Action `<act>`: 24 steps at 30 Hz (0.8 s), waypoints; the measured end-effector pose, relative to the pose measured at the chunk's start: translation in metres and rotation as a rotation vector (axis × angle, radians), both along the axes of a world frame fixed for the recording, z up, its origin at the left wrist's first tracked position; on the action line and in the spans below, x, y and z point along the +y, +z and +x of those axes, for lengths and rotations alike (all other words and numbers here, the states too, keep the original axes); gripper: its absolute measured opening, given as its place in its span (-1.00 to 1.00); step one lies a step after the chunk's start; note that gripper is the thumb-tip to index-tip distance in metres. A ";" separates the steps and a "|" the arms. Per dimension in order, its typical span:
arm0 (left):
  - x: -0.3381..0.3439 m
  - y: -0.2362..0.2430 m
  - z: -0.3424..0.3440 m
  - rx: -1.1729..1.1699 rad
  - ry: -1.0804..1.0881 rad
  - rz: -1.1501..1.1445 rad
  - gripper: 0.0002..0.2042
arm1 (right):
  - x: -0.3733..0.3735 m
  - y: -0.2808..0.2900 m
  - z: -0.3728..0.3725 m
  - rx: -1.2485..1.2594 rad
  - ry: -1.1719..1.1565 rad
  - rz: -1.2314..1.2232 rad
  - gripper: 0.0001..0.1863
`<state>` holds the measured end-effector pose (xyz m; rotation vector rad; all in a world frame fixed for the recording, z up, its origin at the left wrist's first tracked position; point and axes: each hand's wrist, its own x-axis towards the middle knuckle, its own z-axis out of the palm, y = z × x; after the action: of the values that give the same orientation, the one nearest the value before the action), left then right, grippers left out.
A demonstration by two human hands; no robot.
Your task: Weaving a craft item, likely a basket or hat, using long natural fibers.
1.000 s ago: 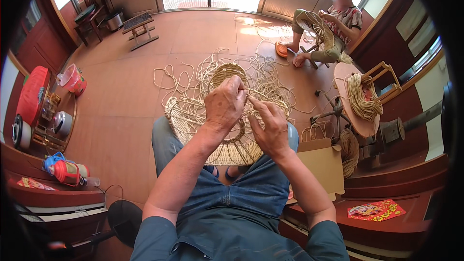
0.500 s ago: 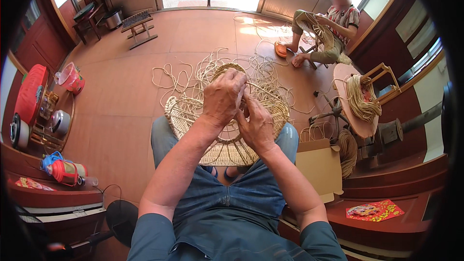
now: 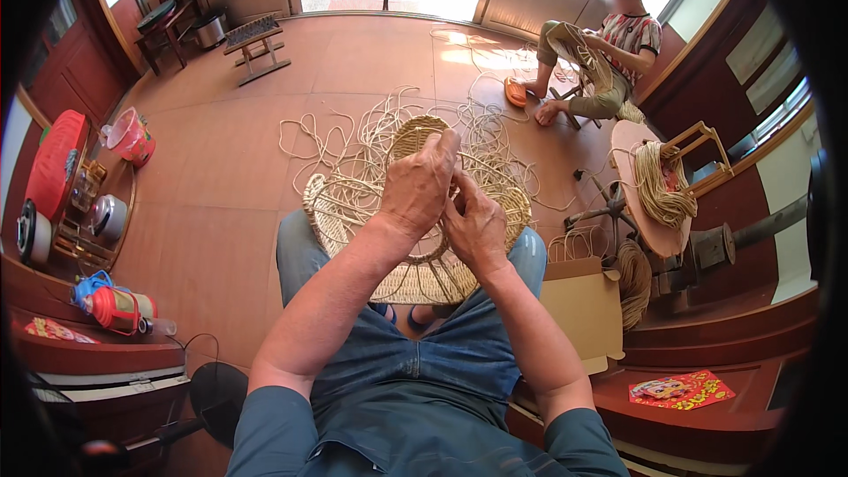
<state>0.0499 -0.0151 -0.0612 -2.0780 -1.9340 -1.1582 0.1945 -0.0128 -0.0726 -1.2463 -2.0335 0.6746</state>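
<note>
On my lap rests a half-woven straw piece, with thin frame wires around a round opening and a curved, woven raised part at its far side. Over the right of the opening my left hand is closed in a pinch, its fingertips hiding what they hold. Just right of it and slightly nearer, my right hand grips the piece's frame, thumb and fingers bent together. The fingertips of both hands almost meet. Loose straw cord trails from the far side of the piece over the floor.
At the far right a seated person handles similar work, an orange slipper nearby. A pinkish board bears coiled cord. An open cardboard box stands right of my knee. Left are a bucket, a low stool and red lantern-like item.
My left hand has shifted a little to the right, its fingers pointing up, uncovering more of the raised woven part. My right hand stays nearly in place. The seated person leans lower.
</note>
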 end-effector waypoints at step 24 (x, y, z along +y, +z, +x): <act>-0.032 -0.007 -0.005 -0.268 0.061 0.219 -0.75 | -0.006 -0.008 -0.005 0.128 0.012 0.305 -0.56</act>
<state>0.0447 -0.0471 -0.0687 -1.8195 -1.8565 -1.6239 0.1896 -0.0189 -0.0804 -0.9901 -1.9522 0.4176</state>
